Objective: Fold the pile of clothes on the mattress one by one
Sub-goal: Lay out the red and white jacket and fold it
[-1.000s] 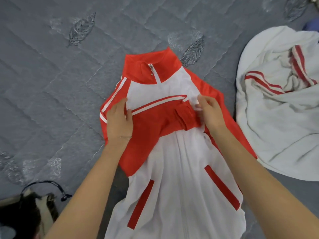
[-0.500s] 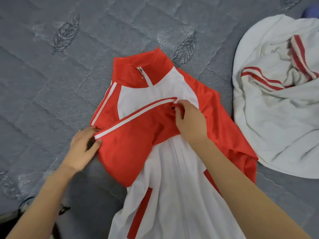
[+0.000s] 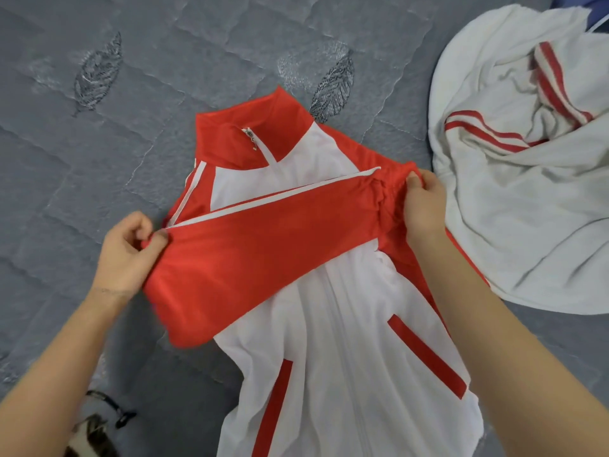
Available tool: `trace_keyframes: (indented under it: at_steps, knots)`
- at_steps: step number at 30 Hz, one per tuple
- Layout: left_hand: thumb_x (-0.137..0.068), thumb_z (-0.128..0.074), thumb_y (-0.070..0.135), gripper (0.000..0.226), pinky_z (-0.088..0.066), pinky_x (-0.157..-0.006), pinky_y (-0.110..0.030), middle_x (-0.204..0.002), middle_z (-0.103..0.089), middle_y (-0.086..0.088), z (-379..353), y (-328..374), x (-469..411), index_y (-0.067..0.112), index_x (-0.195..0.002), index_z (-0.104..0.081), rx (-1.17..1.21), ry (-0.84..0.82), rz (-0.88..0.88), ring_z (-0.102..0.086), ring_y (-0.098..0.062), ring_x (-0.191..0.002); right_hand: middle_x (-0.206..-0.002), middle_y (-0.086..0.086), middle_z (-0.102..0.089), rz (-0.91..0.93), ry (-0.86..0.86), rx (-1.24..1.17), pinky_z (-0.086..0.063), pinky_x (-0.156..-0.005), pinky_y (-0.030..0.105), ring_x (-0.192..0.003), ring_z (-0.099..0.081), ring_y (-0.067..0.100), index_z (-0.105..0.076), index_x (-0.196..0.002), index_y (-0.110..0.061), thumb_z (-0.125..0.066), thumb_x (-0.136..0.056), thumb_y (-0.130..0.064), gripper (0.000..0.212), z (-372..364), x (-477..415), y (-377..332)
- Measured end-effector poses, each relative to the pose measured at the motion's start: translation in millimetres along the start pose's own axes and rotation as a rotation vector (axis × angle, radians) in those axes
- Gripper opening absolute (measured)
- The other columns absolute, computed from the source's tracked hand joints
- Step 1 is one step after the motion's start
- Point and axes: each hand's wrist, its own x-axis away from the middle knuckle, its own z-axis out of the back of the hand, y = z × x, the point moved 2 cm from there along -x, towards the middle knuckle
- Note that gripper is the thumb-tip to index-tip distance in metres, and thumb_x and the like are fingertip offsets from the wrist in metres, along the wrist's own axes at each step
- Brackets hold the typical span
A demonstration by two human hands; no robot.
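Note:
A red and white zip jacket [image 3: 333,341] lies front up on the grey quilted mattress [image 3: 99,153], collar pointing away from me. One red sleeve [image 3: 260,245] with a white stripe is stretched flat across the chest. My left hand [image 3: 127,249] pinches the sleeve at the jacket's left edge. My right hand [image 3: 423,202] grips the bunched sleeve end at the right shoulder. A crumpled white garment with red stripes [image 3: 527,179] lies apart to the right.
A dark strap and a patterned object [image 3: 99,423] sit at the lower left by my left forearm. A bit of blue cloth [image 3: 593,8] shows at the top right corner. Bare mattress spreads to the left and beyond the collar.
My right hand has pulled the sleeve end from the chest's middle out to the right shoulder. My left hand has taken hold of the sleeve at the left, drawing it taut.

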Motion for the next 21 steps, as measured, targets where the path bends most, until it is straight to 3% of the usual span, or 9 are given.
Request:
trace_keyframes:
  at_steps: [3, 6, 7, 9, 12, 14, 17, 21]
  knots:
    - [-0.079, -0.057, 0.050, 0.032, -0.037, -0.062, -0.032, -0.070, -0.049, 0.007, 14, -8, -12, 0.023, -0.078, -0.038, -0.340, 0.207, -0.005, -0.050, -0.008, -0.064, -0.063, -0.004, -0.041, -0.005, -0.078, -0.026, -0.030, -0.059, 0.027, -0.060, -0.035, 0.009, -0.046, -0.064, -0.021, -0.043, -0.096, -0.008, 0.035, -1, -1, 4]
    - [-0.082, -0.054, 0.055, 0.033, -0.045, -0.069, -0.043, -0.082, -0.060, -0.006, 24, -16, -24, 0.024, -0.089, -0.044, -0.529, 0.320, 0.005, -0.060, -0.035, -0.080, -0.071, 0.004, -0.046, 0.065, -0.182, -0.007, -0.033, -0.062, 0.026, -0.064, -0.037, 0.008, -0.057, -0.074, -0.006, -0.046, -0.096, -0.006, 0.025, -13, 6, -1]
    - [-0.082, -0.052, 0.057, 0.036, -0.046, -0.072, -0.045, -0.088, -0.060, -0.010, 24, -16, -29, 0.023, -0.093, -0.047, -0.534, 0.294, 0.016, -0.059, -0.037, -0.085, -0.073, 0.005, -0.048, 0.101, -0.178, 0.031, -0.034, -0.062, 0.024, -0.062, -0.037, 0.006, -0.058, -0.076, 0.000, -0.046, -0.096, -0.005, 0.023, -16, 7, -2]
    - [-0.082, -0.050, 0.056, 0.048, -0.046, -0.079, -0.049, -0.099, -0.059, -0.017, 15, -15, -32, 0.015, -0.107, -0.054, -0.574, 0.160, -0.009, -0.055, -0.039, -0.095, -0.073, 0.002, -0.051, 0.151, -0.135, 0.109, -0.036, -0.066, 0.023, -0.062, -0.041, 0.003, -0.057, -0.076, -0.007, -0.047, -0.095, -0.004, 0.022, -18, 5, -2]
    - [-0.086, -0.049, 0.046, 0.057, -0.040, -0.096, -0.052, -0.122, -0.052, -0.023, -16, 0, -25, 0.010, -0.129, -0.054, -0.636, 0.042, -0.157, -0.049, -0.040, -0.112, -0.083, 0.003, -0.060, 0.155, -0.094, 0.148, -0.041, -0.069, 0.018, -0.066, -0.049, 0.004, -0.062, -0.093, -0.012, -0.050, -0.093, -0.003, 0.014, -10, 4, 0]
    - [-0.089, -0.049, 0.042, 0.056, -0.032, -0.105, -0.055, -0.137, -0.045, -0.021, -44, 19, -17, 0.013, -0.137, -0.051, -0.652, -0.008, -0.298, -0.045, -0.038, -0.124, -0.093, 0.005, -0.064, 0.214, -0.091, 0.178, -0.044, -0.078, 0.014, -0.079, -0.058, 0.008, -0.064, -0.103, -0.005, -0.054, -0.091, -0.001, 0.017, 1, 5, -1]
    - [-0.091, -0.047, 0.042, 0.055, -0.019, -0.112, -0.057, -0.147, -0.039, -0.017, -87, 47, -7, 0.016, -0.140, -0.048, -0.674, -0.056, -0.424, -0.035, -0.033, -0.137, -0.111, 0.007, -0.065, 0.372, -0.091, 0.357, -0.043, -0.097, 0.027, -0.105, -0.058, 0.021, -0.064, -0.112, -0.006, -0.060, -0.086, -0.003, 0.026, 19, 7, -3]
    - [-0.092, -0.043, 0.044, 0.057, -0.015, -0.114, -0.054, -0.151, -0.035, -0.014, -129, 77, -1, 0.017, -0.143, -0.044, -0.665, -0.133, -0.451, -0.029, -0.031, -0.142, -0.127, 0.012, -0.055, 0.400, -0.135, 0.539, -0.031, -0.100, 0.024, -0.118, -0.049, 0.026, -0.055, -0.128, -0.009, -0.069, -0.083, -0.013, 0.048, 44, 5, 2]
